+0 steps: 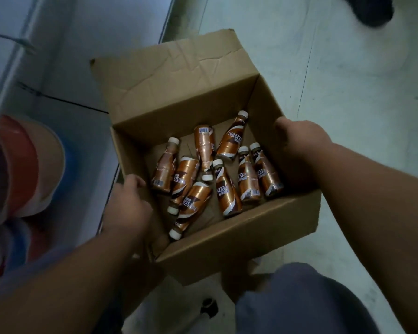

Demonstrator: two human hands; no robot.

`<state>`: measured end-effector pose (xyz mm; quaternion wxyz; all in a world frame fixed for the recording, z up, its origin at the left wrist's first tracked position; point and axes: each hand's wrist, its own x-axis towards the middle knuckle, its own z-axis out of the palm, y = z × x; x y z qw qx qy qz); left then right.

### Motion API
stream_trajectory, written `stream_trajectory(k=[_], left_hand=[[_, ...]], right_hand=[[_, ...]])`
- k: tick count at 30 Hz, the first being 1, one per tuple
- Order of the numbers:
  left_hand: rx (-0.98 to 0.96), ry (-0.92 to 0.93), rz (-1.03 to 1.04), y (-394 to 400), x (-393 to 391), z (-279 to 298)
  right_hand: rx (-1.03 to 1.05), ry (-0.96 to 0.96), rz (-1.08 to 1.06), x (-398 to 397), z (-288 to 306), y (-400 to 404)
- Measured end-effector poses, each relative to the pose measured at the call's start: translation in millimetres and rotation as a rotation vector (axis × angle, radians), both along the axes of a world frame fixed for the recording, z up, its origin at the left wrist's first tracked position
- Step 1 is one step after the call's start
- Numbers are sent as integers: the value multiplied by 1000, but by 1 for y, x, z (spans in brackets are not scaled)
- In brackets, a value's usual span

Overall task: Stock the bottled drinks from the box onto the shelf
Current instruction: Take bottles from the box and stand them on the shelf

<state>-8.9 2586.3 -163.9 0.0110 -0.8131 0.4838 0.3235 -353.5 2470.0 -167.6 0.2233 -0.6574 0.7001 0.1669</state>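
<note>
Pale grey floor (348, 80) fills the upper right of the view, and a white shelf (65, 56) runs along the left from about 7 to 11 o'clock, with blurred red, orange and blue round packs (27, 169) sitting on it near 9 o'clock. At the centre a brown cardboard box (227, 239) is held up over the floor, its top open and one creased flap (174, 75) folded back toward 12 o'clock. The left hand (128, 203) takes the box wall at 8 o'clock, its grip closed over the rim with the fingers curled inside. The right hand (302, 145) takes the opposite wall at 3 o'clock, thumb up on the rim and fingers wrapped down the outside, so that grip too is closed on the cardboard. A grey trouser leg (299, 302) shows at 5 o'clock and a dark blurred shape (369, 10) sits at the top edge near 1 o'clock. Inside the box, on its bottom, lie the bottles (227, 186): nine small copper-brown coffee drinks with white caps, all on their sides and pointing different ways, some touching or overlapping. Two lie side by side against the wall at 3 o'clock, one rests alone toward 12 o'clock, and one points its cap toward the corner at 7 o'clock.
</note>
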Motion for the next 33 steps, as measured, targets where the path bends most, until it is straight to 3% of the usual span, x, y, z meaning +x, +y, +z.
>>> stream_trajectory(k=[5,9,13,17,19,22,28,33], left_hand=[[-19,-17,-67,4,4,-118],[-35,-47,-126,7,11,-178],[-16,-76,-214,6,17,-177],[-148,-196,-267,0,7,-135],[-185,-158,-340,-1,-9,-123],[-126,-36,-441,3,-30,-129],[291,49,-438,-13,-59,-187],[161,81,-505,-23,-73,-223]], right_hand=[[15,20,-36,-2,-120,21],[-33,40,-47,-4,-166,34],[-5,144,-54,11,-164,48],[-67,242,-103,44,-133,61],[-126,256,-40,71,-124,65],[-76,159,51,105,-133,69],[154,-115,-280,96,-209,65],[203,-122,-411,85,-245,41]])
